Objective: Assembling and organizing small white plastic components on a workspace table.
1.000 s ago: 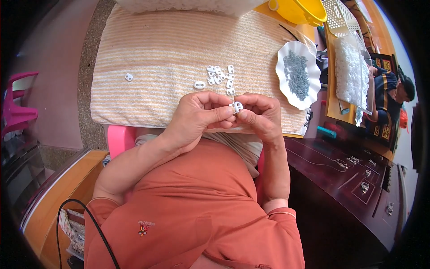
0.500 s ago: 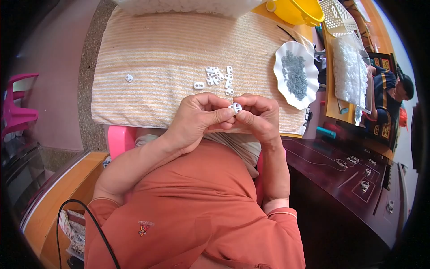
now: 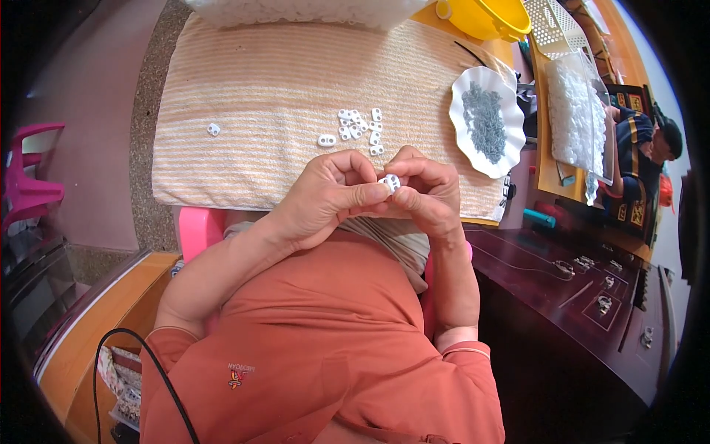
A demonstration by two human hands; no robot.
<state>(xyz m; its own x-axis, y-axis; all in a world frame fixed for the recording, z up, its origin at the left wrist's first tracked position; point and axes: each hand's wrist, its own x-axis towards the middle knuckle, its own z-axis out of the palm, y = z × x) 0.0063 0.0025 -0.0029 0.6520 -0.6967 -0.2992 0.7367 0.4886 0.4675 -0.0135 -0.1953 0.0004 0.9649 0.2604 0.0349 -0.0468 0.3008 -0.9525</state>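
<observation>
Both hands meet over the near edge of the striped towel (image 3: 281, 89): the left hand (image 3: 325, 196) and the right hand (image 3: 429, 194) pinch one small white plastic piece (image 3: 390, 182) between their fingertips. Just beyond them a loose cluster of like pieces (image 3: 359, 129) lies on the ribbed cloth, one stray piece (image 3: 214, 129) well apart to the left with bare towel between. A scalloped white plate (image 3: 503, 159) of grey bits sits at the towel's right edge.
</observation>
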